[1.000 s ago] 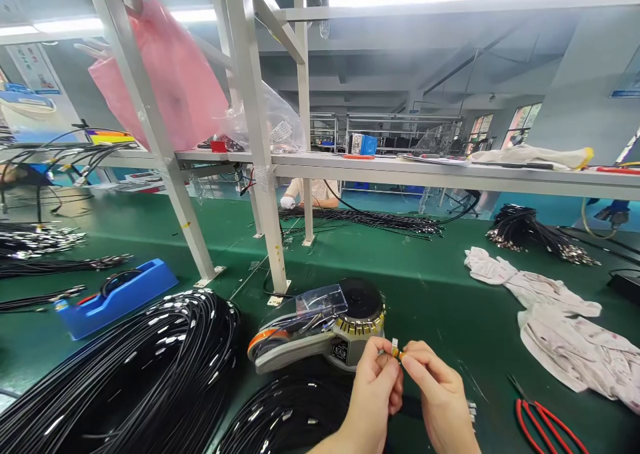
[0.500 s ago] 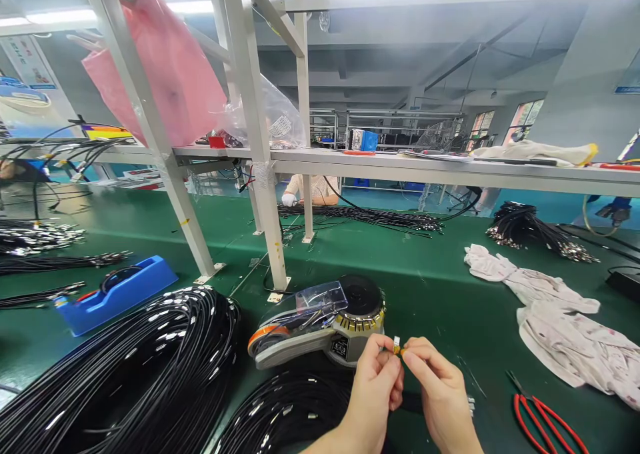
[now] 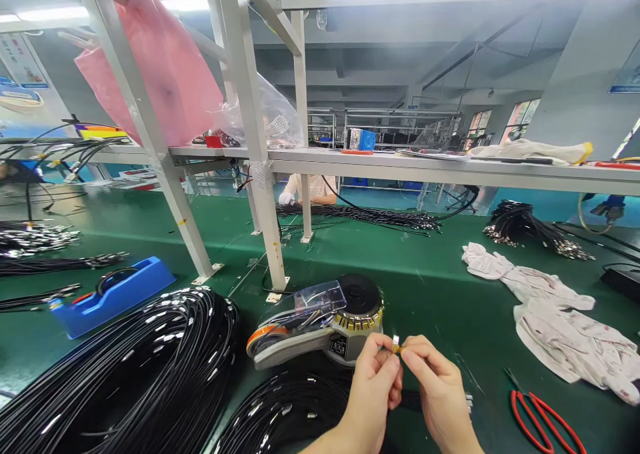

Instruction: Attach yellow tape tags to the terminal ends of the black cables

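Note:
My left hand (image 3: 376,382) is closed in a pinch around a small silver-tipped cable connector (image 3: 395,340), its tip pointing up. A small yellow piece that looks like tape (image 3: 397,349) sits just below that tip. My right hand (image 3: 436,389) pinches the yellow piece from the other side, fingertips almost meeting the left ones. The cable under the connector is mostly hidden by my hands. Right behind them stands a grey round tape dispenser (image 3: 295,349) with a black disc on top and an orange roll. A coil of black cables (image 3: 290,407) lies beside my left wrist.
A larger black cable coil (image 3: 125,367) and a blue tape holder (image 3: 115,295) occupy the left. Red-handled scissors-like pliers (image 3: 543,417) and white gloves (image 3: 570,341) lie right. Shelf posts (image 3: 270,234) rise ahead. Across the bench, a person sits behind more cables (image 3: 380,217).
The view has shifted very slightly. Both hands hold nearly the same pose, and the yellow piece between the fingertips now appears closer against the connector.

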